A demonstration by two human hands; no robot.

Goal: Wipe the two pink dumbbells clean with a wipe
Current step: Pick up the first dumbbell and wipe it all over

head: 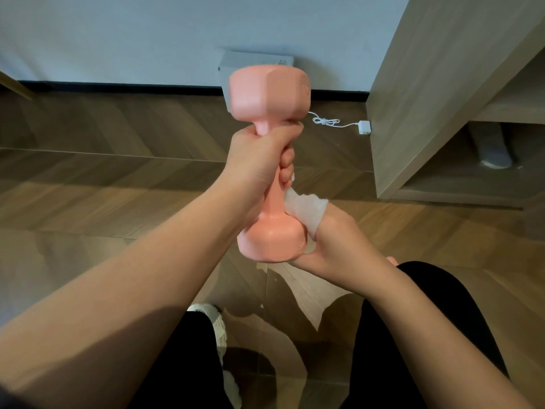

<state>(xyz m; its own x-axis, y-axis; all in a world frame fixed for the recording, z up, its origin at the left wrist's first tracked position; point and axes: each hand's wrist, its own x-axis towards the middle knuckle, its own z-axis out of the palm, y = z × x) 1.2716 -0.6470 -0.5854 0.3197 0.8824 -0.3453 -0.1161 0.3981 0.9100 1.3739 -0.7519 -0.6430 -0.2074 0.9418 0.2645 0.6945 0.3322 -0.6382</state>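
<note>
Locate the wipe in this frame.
Centre of the head view: the wipe is draped over the right hand, pressed against the dumbbell handle just below the left hand.

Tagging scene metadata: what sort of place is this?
Likely a room in a home, not a gym: herringbone wood floor, a wooden shelf unit on the right, and a white charger with its cable lying on the floor.

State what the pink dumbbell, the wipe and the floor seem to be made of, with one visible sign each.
Pink dumbbell: likely matte vinyl or rubber coating; smooth, even colour, dull sheen.
Wipe: thin whitish non-woven fabric or paper; it drapes and creases over the right hand.
Floor: glossy wood or laminate; chevron grain, reflections.
</note>
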